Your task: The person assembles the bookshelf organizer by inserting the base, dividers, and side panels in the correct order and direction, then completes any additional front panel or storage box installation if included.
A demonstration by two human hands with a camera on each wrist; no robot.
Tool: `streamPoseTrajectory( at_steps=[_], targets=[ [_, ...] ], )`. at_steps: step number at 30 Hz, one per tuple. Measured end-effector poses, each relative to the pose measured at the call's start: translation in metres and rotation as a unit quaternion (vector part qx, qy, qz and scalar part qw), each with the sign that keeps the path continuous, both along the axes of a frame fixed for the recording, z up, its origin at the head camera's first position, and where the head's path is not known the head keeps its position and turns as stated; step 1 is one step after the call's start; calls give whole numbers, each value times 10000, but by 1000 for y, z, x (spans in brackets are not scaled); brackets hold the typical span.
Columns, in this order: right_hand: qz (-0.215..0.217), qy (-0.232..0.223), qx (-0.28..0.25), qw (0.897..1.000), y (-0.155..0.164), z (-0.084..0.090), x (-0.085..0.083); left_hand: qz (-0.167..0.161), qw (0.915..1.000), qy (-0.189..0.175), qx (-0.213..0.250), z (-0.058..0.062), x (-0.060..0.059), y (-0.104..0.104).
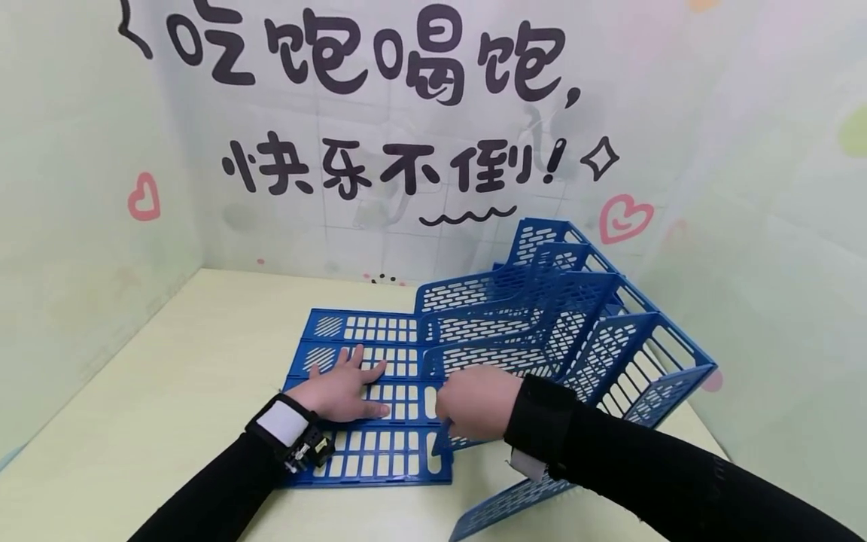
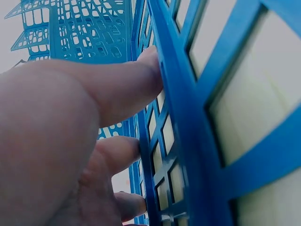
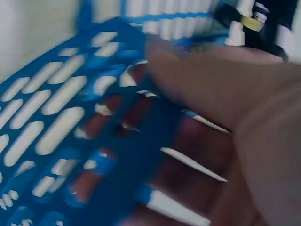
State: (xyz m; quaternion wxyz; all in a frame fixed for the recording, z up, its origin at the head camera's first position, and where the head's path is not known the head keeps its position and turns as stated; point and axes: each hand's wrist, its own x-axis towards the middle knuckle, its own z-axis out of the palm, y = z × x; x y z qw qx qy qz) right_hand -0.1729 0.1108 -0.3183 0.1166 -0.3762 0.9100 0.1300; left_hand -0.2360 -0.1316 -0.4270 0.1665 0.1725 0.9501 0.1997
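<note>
The left hand [image 1: 342, 391] spreads wide across the blue latticed panel [image 1: 400, 379], flat on the surface [image 1: 169, 376] at left; the right hand [image 1: 477, 403] pinches an upright divider [image 3: 141, 165], near right — pulling sideways could bend it or skew the panel.

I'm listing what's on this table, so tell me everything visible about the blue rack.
The blue rack looks plastic and is perforated. At left, its flat section of four joined strips with rectangular openings lies on the table. At right, slotted dividers with curved edges stand upright, joined to an open-framed side; one near panel juts toward the viewer. The left grip rests, fingers spread, on the flat section; the right grip pinches a divider.
</note>
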Motion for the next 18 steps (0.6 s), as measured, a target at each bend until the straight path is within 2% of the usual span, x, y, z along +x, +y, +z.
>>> streamPoseTrajectory(
  at_steps=[3, 6, 9, 13, 15, 18],
  targets=[
    [96, 491, -28, 9987, 5, -10, -3, 4, 10000, -3, 23, -7, -1, -2],
    [3, 790, 99, 9968, 4, -14, -9, -1, 10000, -26, 32, -10, 0, -2],
    [-35, 899, 232, 9957, 3, -17, -13, 4, 10000, -82, 52, -7, 4, 1],
    [5, 804, 344, 9962, -1, -19, -14, -29, 10000, -48, 35, -8, 3, 2],
    [101, 892, 417, 9951, -4, -21, -14, -28, 10000, -22, -29, -13, -1, 2],
    [218, 1107, 543, 9921, -9, -25, -15, -38, 9999, 2, -153, -27, -11, -1]
  ],
)
